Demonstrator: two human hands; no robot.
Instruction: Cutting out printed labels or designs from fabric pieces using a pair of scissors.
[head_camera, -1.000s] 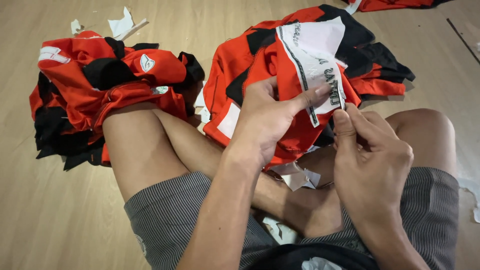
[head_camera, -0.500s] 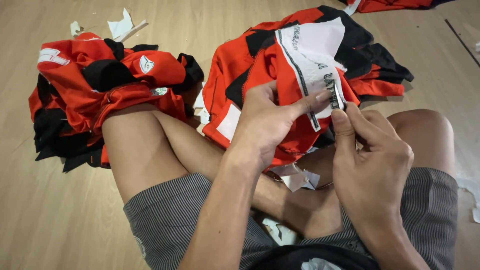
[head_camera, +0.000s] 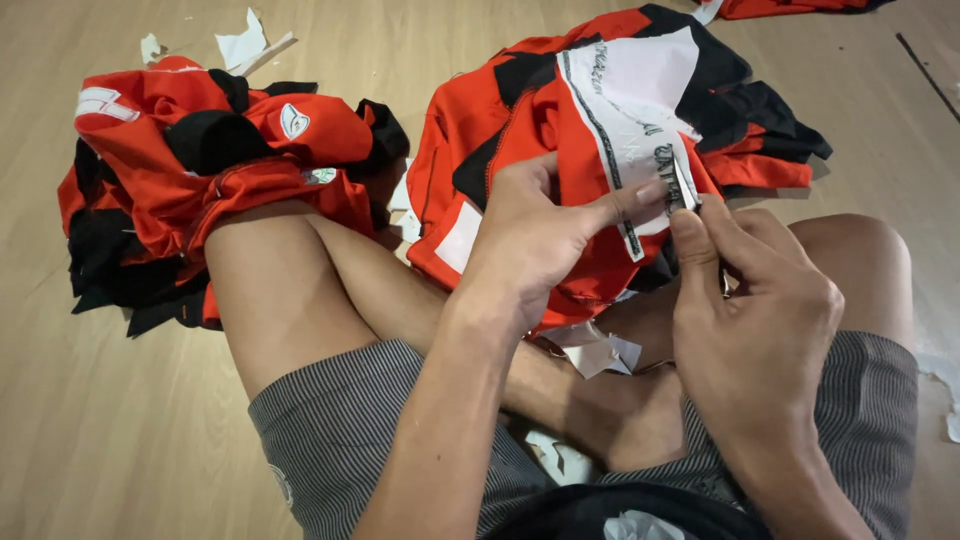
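I sit cross-legged on a wooden floor with a red and black garment (head_camera: 520, 120) draped over my right knee. A white backing sheet with dark lettering (head_camera: 635, 100) lies on the garment. My left hand (head_camera: 545, 235) presses the garment and pinches the sheet's lower edge. Just beside it, my right hand (head_camera: 760, 300) pinches the same edge of the sheet between thumb and forefinger, close to a small thin metal tool (head_camera: 685, 185) whose grip I cannot make out.
A heap of red and black garments (head_camera: 190, 170) lies by my left knee. White paper scraps lie at the top left (head_camera: 240, 45), between my legs (head_camera: 600, 350) and at the right edge (head_camera: 945, 395). More red cloth (head_camera: 790, 8) shows at the top.
Both hands stay on the sheet's lower edge. The right thumb and forefinger have shifted slightly along that edge; the garment has barely moved.
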